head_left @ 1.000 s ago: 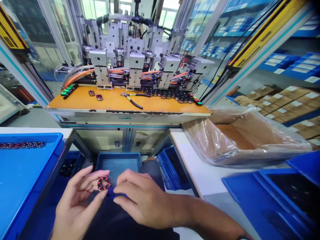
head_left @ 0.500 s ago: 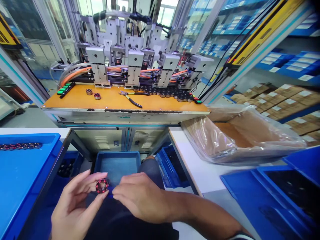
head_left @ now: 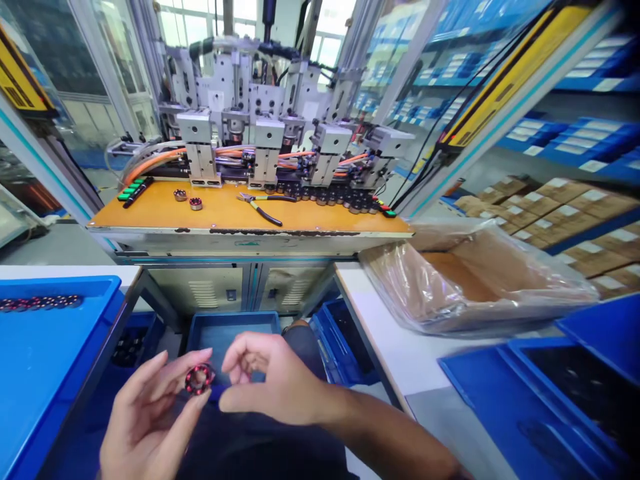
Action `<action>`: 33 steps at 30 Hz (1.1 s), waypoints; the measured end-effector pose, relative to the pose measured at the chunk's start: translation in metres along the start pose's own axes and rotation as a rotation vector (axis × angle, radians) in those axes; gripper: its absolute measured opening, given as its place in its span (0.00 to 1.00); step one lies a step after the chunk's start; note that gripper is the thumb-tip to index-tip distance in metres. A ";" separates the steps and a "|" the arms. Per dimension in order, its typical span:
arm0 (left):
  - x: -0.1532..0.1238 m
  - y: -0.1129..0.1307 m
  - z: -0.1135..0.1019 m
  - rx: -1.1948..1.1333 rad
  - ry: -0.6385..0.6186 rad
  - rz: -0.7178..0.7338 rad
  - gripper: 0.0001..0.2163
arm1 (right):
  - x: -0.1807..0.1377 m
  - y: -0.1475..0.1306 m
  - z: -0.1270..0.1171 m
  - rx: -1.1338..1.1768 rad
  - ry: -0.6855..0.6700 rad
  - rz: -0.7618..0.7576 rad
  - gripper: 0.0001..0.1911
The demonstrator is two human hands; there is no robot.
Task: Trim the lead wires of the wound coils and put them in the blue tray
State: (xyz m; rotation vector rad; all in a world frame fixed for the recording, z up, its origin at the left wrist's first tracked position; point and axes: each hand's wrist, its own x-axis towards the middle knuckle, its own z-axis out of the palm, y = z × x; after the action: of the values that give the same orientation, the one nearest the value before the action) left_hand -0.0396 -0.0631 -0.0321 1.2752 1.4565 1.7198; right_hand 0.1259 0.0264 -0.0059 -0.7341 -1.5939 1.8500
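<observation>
- A person sits at a factory workstation with both bare hands raised in front of their lap.
- The left hand (head_left: 145,420) pinches a small dark metal ring studded with red dots (head_left: 200,379) between its thumb and fingertips, holding it up on edge.
- The right hand (head_left: 280,387) is just beside the ring. Its fingers are loosely curled and apart, with nothing visible in them, and the thumb tip is close to the ring but not clearly touching it.
- Just beyond the hands, a small open blue plastic bin (head_left: 233,330) sits low between the tables.
- To the left, a wide blue plastic tray (head_left: 50,373) carries a row of similar dark rings (head_left: 40,303) along its far edge.
- Ahead is an orange tabletop (head_left: 310,220). On it lie a pair of black-handled pliers (head_left: 261,205), two more small metal rings (head_left: 187,199) and a black bar with green buttons (head_left: 133,189).
- Behind the orange tabletop stands a grey metal assembly machine with orange hoses (head_left: 260,133).
- To the right, a white tabletop (head_left: 395,347) holds a cardboard box lined with clear plastic film (head_left: 475,280), and beside that, stacked blue plastic trays (head_left: 575,393).
</observation>
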 end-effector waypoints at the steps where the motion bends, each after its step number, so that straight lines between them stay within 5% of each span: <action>1: -0.001 -0.002 -0.001 0.011 -0.017 0.039 0.25 | 0.004 0.001 0.004 0.067 0.023 0.031 0.25; 8: -0.006 0.000 0.002 0.018 0.104 0.002 0.28 | 0.002 0.024 0.025 0.280 0.069 0.058 0.22; 13: -0.008 -0.001 0.003 0.014 0.022 0.040 0.27 | -0.004 0.024 0.026 0.216 0.121 -0.047 0.18; 21: -0.005 0.019 0.010 -0.137 0.090 -0.267 0.26 | -0.021 0.028 0.020 0.166 0.035 0.057 0.19; 26: -0.009 0.021 0.013 -0.087 0.052 -0.246 0.20 | -0.014 0.017 0.017 0.105 0.119 -0.133 0.14; 33: -0.004 0.013 0.001 -0.136 -0.074 -0.374 0.15 | -0.013 0.024 0.029 0.144 0.193 -0.212 0.12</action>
State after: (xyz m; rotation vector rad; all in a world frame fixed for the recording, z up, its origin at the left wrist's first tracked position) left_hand -0.0348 -0.0694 -0.0215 0.9163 1.4045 1.4785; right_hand 0.1117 -0.0049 -0.0253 -0.6333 -1.3458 1.6672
